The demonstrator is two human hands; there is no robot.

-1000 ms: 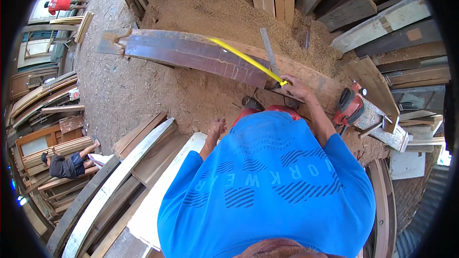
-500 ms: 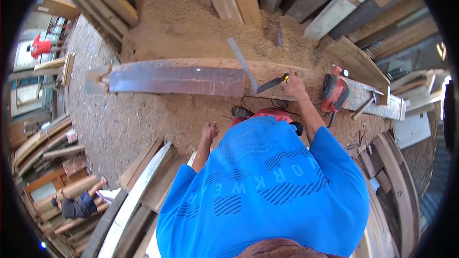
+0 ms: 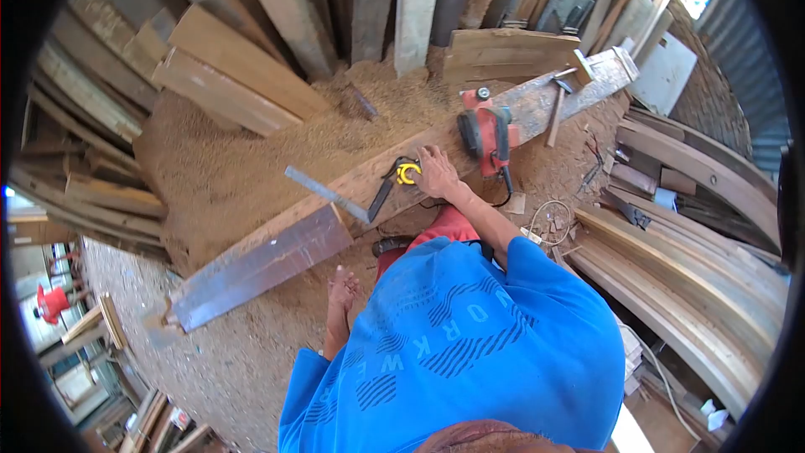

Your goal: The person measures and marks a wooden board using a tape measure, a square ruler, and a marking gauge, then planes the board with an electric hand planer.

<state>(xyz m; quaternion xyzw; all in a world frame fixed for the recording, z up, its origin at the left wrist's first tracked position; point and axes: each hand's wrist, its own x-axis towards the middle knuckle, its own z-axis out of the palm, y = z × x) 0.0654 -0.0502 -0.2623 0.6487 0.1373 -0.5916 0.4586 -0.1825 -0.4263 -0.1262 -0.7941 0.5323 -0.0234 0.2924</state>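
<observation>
My right hand [image 3: 439,174] lies on the wooden bench plank [image 3: 373,166] with its fingers spread, touching or just beside a round yellow-and-black tool [image 3: 408,173]. Left of that tool is a square with a dark handle [image 3: 381,200] and a grey metal blade [image 3: 323,192]. A dark, smooth-faced board [image 3: 264,268] rests along the left part of the bench. My left hand [image 3: 343,288] hangs in the air below the board, fingers loosely bent and apart, holding nothing.
A red power planer [image 3: 488,132] stands on the bench right of my right hand. Beyond it is a hammer [image 3: 557,109]. Timber stacks [image 3: 243,59] stand behind the sawdust, and curved beams [image 3: 671,260] lie at right. A person in red [image 3: 52,305] is far left.
The view has turned to the right, so the bench now slants. My right hand appears flatter beside the yellow-and-black tool, which now shows its round side. My left hand stays empty.
</observation>
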